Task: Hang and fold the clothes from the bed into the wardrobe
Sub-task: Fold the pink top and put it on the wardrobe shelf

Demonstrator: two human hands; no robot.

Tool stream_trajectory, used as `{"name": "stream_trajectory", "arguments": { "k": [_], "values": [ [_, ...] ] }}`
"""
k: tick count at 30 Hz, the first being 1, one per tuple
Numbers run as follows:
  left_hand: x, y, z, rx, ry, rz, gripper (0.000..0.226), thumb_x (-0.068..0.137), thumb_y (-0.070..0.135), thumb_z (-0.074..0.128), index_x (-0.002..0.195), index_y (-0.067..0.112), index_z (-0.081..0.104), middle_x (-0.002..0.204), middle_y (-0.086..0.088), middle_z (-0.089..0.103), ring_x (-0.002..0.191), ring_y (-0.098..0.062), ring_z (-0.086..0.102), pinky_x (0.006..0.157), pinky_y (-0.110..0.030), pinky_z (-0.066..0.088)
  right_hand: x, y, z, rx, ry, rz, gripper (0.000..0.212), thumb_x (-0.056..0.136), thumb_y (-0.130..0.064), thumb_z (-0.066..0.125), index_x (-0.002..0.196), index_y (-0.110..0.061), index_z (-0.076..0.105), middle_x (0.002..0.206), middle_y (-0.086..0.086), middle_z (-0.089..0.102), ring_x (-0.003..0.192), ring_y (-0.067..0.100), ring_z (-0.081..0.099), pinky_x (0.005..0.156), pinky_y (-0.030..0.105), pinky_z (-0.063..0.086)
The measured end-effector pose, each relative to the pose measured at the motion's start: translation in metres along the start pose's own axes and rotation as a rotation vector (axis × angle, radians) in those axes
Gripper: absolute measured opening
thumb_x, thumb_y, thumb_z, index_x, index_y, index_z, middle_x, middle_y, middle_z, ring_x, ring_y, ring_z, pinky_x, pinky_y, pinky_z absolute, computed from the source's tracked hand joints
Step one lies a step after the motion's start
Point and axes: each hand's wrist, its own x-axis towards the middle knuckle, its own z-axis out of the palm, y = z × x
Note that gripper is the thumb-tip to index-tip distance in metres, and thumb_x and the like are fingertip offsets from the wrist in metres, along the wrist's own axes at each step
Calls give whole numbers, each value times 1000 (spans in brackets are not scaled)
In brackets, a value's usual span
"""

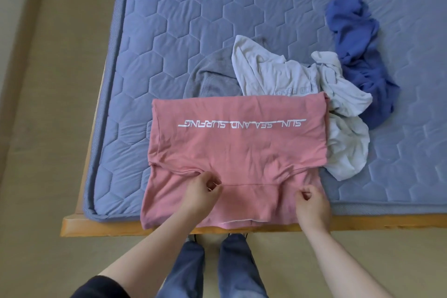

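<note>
A pink T-shirt (238, 143) with white lettering lies partly folded on the near edge of the bed, its sides turned in and its upper part laid over the lower. My left hand (203, 190) sits on the shirt's lower left and pinches the fabric just below the folded edge. My right hand (312, 204) rests on the lower right with its fingers curled into the pink cloth. Behind the shirt lie a crumpled white garment (278, 72), a grey garment (212, 75) and a bunched blue garment (358, 55).
The blue quilted mattress (193, 19) sits on a wooden bed frame (101, 227) whose corner is at the lower left. Beige floor (48, 128) runs along the left and front. My legs in jeans (210, 268) stand against the frame. No wardrobe is in view.
</note>
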Motion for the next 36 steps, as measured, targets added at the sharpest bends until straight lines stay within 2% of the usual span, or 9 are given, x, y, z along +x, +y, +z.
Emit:
{"name": "stream_trajectory", "arguments": {
  "k": [5,9,12,15,20,23,29,33,36],
  "values": [
    [21,51,30,171,-108,128,4,85,22,60,88,23,62,73,13,59,72,-13,56,65,-22,41,29,47,-31,-53,-3,122,28,89,-16,62,115,-4,62,115,19,65,106,35,60,86,39,46],
    [44,88,59,214,-153,281,13,87,15,61,99,15,63,98,2,59,79,-15,58,64,-17,36,44,67,-36,-4,-150,109,46,92,-28,63,131,-6,54,125,13,61,115,31,57,90,36,44],
    [65,122,77,257,-152,415,28,86,17,67,113,13,59,111,1,51,91,-17,58,75,-23,44,52,68,-31,61,-171,100,15,90,-26,65,91,-11,66,83,3,65,80,25,60,63,30,41],
    [90,163,91,343,-189,563,46,82,16,72,124,10,54,125,-6,49,103,-19,56,86,-34,49,57,74,-28,17,-60,133,37,88,-21,63,57,-16,43,54,-2,47,51,15,42,45,27,24],
    [115,211,118,660,-365,698,64,84,21,71,140,12,41,142,-7,37,126,-22,44,104,-32,38,63,86,-43,-105,-21,322,26,87,-30,63,67,-15,58,60,-5,52,54,13,45,47,23,25],
    [122,229,130,793,-282,755,66,85,21,69,143,17,37,148,-6,30,134,-29,31,109,-42,33,73,79,-44,93,-163,201,23,84,-27,65,69,-14,55,61,-3,54,58,12,49,50,27,31],
    [137,261,141,1077,-92,799,72,79,25,72,141,26,34,146,0,29,139,-26,21,116,-52,12,94,37,-46,600,-242,161,27,78,-49,71,96,-33,58,96,-21,63,89,-8,57,71,12,41],
    [144,273,139,1117,-153,685,64,78,30,73,133,21,41,129,-5,41,124,-29,41,113,-51,20,99,28,-39,483,-200,62,26,83,-41,68,81,-16,60,73,-8,62,68,6,57,63,24,43],
    [146,276,134,1088,-132,715,37,81,25,68,116,18,58,114,-6,50,111,-28,49,100,-38,35,95,30,-37,429,-144,-12,39,89,-25,62,61,-14,36,53,-3,38,51,9,34,52,29,28]
  ]
}}
